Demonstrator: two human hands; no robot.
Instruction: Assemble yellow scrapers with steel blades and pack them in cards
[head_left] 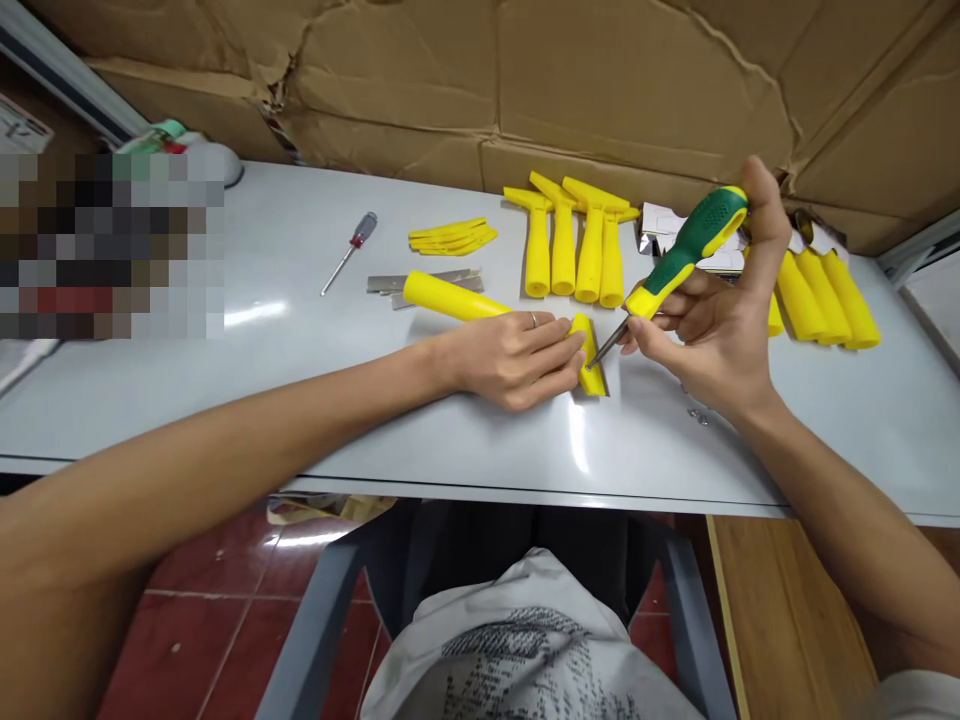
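Left hand (517,360) is clamped on a yellow T-piece (454,298), which lies near mid-table, stem pointing left, head at the right end under the fingertips. Right hand (712,335) grips the green driver (701,240): thumb and fingers round the front, index on the butt end. Hands are apart, with the tip down on the head; can't tell if it's seated in a screw. Main risk: slip. Driver leans well over to the right, so a push off-axis could make the tip skate left into the left fingertips, which sit right beside it. Light hold on the head could also let the piece twist under torque, since the stem is round and the table looks slick. Small metal bits (697,416), probably screws, lie loose below the right wrist; a sleeve-side sweep could scatter them off the near edge. Flat metal strips (386,284) sit just beyond the stem; swinging it far would knock them. Finished-looking T-pieces (562,240) stay out of reach of that, far side.
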